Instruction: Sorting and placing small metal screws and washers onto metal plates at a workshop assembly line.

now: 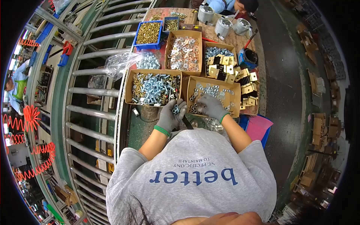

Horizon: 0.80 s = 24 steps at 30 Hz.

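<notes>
Both hands wear grey gloves with green cuffs. My left hand (172, 114), palm up, cups several small metal nuts (175, 109) just below the near edge of a cardboard box of mixed bolts (154, 87). My right hand (212, 107) reaches over the near wall into a second cardboard box (237, 98), where loose nuts and washers (208, 90) lie. Its fingertips point down among the dark nuts at the box's left side; whether they pinch one is hidden. Behind these boxes stands a cardboard box of square copper-coloured and silvery metal pieces (184, 53).
At the right are stacked brass-coloured blocks (249, 84) and a blue container with a dark pot (249, 57). A blue bin of brass-coloured fasteners (148, 33) stands far left, a plastic bag (121, 64) by the roller conveyor (95, 92). A co-worker (225, 5) leans in beyond ribbed metal cylinders (223, 26).
</notes>
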Each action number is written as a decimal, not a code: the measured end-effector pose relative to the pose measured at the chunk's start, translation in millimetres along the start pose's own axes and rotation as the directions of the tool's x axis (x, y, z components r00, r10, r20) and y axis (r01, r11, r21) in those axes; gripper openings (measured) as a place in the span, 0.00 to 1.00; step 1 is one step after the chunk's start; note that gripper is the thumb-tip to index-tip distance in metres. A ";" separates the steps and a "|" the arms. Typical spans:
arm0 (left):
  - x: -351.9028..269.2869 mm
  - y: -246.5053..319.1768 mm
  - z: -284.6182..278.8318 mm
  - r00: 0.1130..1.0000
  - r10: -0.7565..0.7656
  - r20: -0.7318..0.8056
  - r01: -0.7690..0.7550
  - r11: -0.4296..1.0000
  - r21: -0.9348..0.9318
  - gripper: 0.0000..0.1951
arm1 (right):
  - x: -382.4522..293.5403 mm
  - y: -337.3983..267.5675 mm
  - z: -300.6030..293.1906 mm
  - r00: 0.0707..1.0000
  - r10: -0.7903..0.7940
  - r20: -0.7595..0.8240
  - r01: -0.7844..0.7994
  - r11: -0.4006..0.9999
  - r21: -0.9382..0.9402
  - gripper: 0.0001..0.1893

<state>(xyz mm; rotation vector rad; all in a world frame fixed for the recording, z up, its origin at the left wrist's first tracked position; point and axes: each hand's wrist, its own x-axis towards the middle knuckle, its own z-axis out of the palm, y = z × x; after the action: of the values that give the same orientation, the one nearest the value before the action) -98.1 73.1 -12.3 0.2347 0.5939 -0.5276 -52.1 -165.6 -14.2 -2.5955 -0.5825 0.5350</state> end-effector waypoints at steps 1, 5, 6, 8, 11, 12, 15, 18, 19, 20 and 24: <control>0.4 -0.6 -0.6 1.000 0.000 -0.012 0.000 1.000 0.009 0.14 | -0.4 -1.3 -1.9 0.991 -0.121 0.055 0.126 0.988 -0.094 0.22; 1.8 -4.4 -1.8 0.999 0.003 -0.053 -0.002 1.000 0.015 0.15 | 5.9 -18.7 -23.2 0.954 -0.107 0.279 0.154 0.976 -0.155 0.24; 2.8 -6.2 -1.3 0.998 -0.001 -0.070 0.002 1.000 0.012 0.16 | 7.3 -18.2 -26.9 0.928 -0.174 0.330 0.250 0.947 -0.203 0.25; 2.8 -8.9 -1.3 0.996 -0.004 -0.084 0.005 1.000 0.007 0.17 | 10.6 -16.2 -27.2 0.893 -0.235 0.383 0.344 0.906 -0.247 0.26; 4.7 -13.6 -3.2 0.998 -0.039 -0.058 0.041 0.999 0.032 0.15 | 19.5 -10.0 -18.9 0.839 -0.317 0.442 0.496 0.780 -0.381 0.26; 5.9 -15.5 -6.3 0.997 -0.059 -0.050 0.061 0.998 0.030 0.15 | 20.7 -11.6 -18.0 0.815 -0.347 0.465 0.540 0.745 -0.392 0.24; 10.9 -18.3 -11.4 0.996 -0.082 -0.035 0.083 0.996 0.023 0.15 | 27.4 -18.7 -15.2 0.803 -0.326 0.499 0.549 0.729 -0.408 0.20; 12.6 -19.3 -11.0 0.995 -0.096 -0.034 0.097 0.995 0.026 0.15 | 32.5 -30.4 -14.3 0.855 -0.202 0.477 0.410 0.827 -0.385 0.17; 13.4 -19.9 -10.3 0.995 -0.084 -0.054 0.086 0.995 0.043 0.15 | 33.0 -32.4 -14.7 0.884 -0.123 0.450 0.301 0.887 -0.350 0.16; 14.0 -20.2 -9.7 0.995 -0.072 -0.074 0.076 0.995 0.060 0.15 | 33.8 -31.1 -14.0 0.884 -0.123 0.452 0.302 0.887 -0.349 0.16; 16.1 -20.4 -11.3 0.996 -0.079 -0.048 0.080 0.996 0.031 0.15 | 32.8 -25.2 -12.4 0.859 -0.192 0.475 0.398 0.834 -0.381 0.16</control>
<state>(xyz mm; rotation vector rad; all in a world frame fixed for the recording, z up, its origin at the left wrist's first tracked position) -103.1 53.5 -32.1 0.2560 0.6428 -0.6105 -26.9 -133.3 -0.7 -2.7398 -1.4042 0.9540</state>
